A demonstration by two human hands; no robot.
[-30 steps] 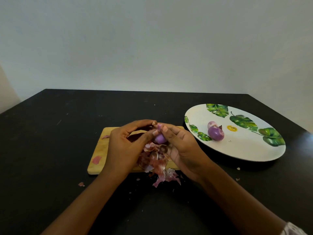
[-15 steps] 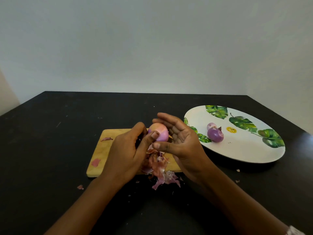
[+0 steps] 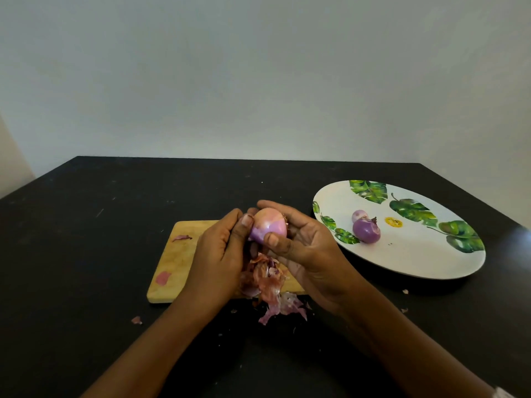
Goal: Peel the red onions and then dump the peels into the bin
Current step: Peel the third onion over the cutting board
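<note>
Red onion (image 3: 268, 225) is held up above the chopping board (image 3: 178, 262), pinched between both hands, so falling skin lands on the board and not the bench (image 3: 86, 225). Right hand (image 3: 304, 245) cups it from the right with fingers curled over the top and thumb pressed on the lower front; this looks like the support grip. Left hand (image 3: 221, 248) closes on the left side, thumb tip against the skin, likely working a layer loose. Onion surface shows pale pink and purple patches, so probably partly peeled.

Peel pile (image 3: 268, 282) sits under the hands at the board's near edge, spilling onto the bench. Stray scraps (image 3: 181, 237) lie on the board, and a few on the bench near it.

Plate (image 3: 416, 262) with leaf print is on the bench to the right, just beside the board. It holds two peeled onions (image 3: 366, 229), touching, a small pale one behind a larger purple one; likely the finished stack. No bin in view.
</note>
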